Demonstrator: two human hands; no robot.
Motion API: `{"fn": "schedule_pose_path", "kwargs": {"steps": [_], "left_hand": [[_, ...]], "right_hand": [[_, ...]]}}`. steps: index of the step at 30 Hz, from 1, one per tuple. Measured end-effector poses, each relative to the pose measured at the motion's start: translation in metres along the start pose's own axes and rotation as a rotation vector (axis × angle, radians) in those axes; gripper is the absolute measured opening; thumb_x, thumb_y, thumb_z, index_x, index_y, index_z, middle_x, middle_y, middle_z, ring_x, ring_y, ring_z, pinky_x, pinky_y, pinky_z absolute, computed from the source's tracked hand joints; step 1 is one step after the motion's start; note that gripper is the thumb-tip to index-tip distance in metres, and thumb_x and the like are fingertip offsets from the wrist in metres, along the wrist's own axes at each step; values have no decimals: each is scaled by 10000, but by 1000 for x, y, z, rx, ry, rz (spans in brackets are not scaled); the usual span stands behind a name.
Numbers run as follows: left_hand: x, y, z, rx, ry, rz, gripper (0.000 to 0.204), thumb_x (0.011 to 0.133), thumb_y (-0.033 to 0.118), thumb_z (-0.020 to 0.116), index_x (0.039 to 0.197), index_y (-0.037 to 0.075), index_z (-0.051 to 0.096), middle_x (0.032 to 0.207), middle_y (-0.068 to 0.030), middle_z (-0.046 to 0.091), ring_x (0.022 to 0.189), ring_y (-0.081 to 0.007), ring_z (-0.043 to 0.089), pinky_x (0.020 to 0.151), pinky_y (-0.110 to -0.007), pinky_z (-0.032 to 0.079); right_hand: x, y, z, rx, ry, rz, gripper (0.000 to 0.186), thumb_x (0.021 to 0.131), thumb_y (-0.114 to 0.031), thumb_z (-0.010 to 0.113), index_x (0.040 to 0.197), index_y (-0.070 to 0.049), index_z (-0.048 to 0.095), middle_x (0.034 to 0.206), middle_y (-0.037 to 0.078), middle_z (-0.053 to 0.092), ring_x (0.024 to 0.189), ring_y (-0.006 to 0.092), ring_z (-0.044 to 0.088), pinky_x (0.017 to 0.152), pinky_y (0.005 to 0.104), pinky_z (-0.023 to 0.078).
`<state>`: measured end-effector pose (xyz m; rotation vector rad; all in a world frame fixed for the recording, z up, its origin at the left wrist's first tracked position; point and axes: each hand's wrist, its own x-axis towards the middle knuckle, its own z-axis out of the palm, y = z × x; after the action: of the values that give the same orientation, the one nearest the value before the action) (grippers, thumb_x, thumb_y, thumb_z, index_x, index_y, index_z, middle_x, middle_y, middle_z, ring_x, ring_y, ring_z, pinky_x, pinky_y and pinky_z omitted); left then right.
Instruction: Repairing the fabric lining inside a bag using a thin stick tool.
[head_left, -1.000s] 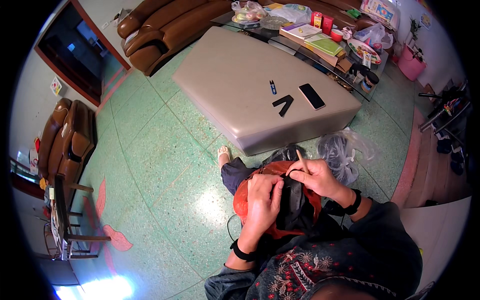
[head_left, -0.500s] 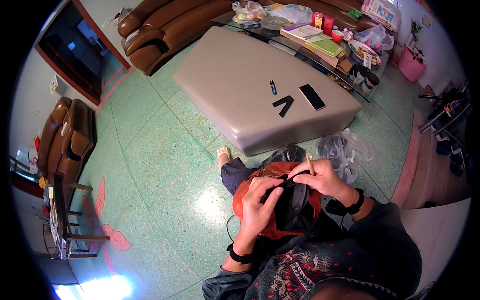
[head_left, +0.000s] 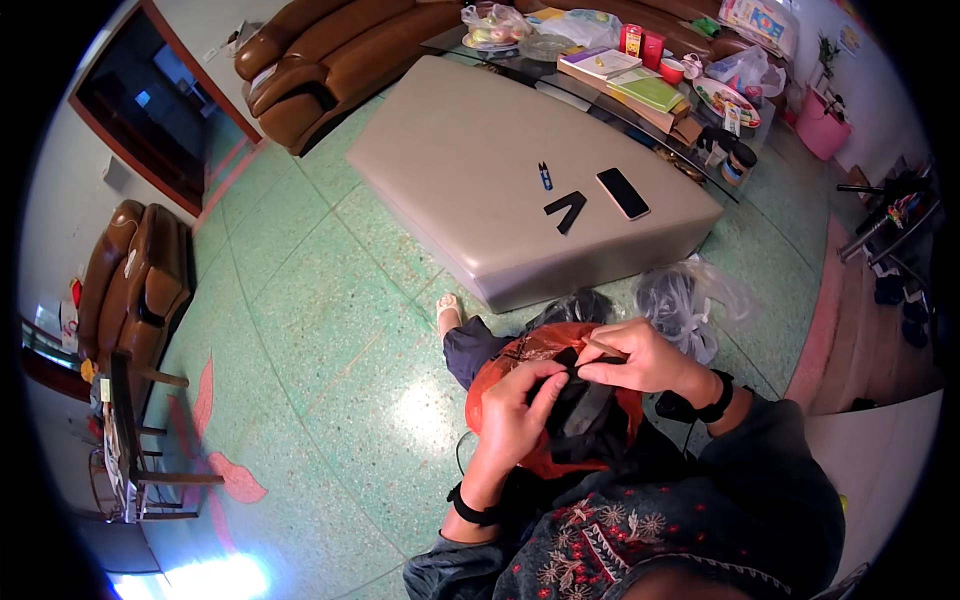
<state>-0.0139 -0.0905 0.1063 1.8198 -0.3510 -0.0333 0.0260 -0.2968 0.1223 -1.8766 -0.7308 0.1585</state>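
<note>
We see the black cloth (head_left: 567, 357) above the orange bag (head_left: 487, 388); our left hand (head_left: 512, 412) pinches it between thumb and fingers; our right hand (head_left: 645, 358) pinches it just beside, also holding a thin tan stick (head_left: 603, 347); we judge the cloth light, soft and hardly slippery, best held near its edge with the fingertips.
</note>
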Motion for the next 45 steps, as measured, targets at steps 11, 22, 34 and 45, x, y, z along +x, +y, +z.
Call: {"fn": "schedule_pose_path", "kwargs": {"steps": [11,22,34,45], "left_hand": [[-9,-21,14,-678,163,-131,271,818,-55,631,1027,23,476,928,-79,621,715,-77,586,577,-161,447],[-3,-18,10,-523,243,119,100,807,-75,622,855,-11,562,993,-117,624,972,-201,579,889,-321,439],[8,-5,4,-642,106,-245,152,853,-16,604,1001,-32,574,928,-63,626,747,-89,575,663,-202,470],[-1,-24,-5,-444,-198,-506,164,873,22,588,994,-89,588,916,-97,630,729,-119,616,694,-257,567]], "right_hand": [[-2,-5,13,57,11,-73,149,743,-49,649,862,22,595,708,83,566,593,173,538,540,293,423],[-2,-4,25,-85,91,-136,180,829,-88,647,985,2,637,824,129,654,713,247,644,623,317,489],[0,1,22,-135,31,-47,131,818,-117,654,884,-5,640,699,119,617,610,236,610,558,308,463],[8,19,-16,95,-79,328,237,805,-210,689,868,14,649,580,39,523,544,80,449,513,262,380]]}}
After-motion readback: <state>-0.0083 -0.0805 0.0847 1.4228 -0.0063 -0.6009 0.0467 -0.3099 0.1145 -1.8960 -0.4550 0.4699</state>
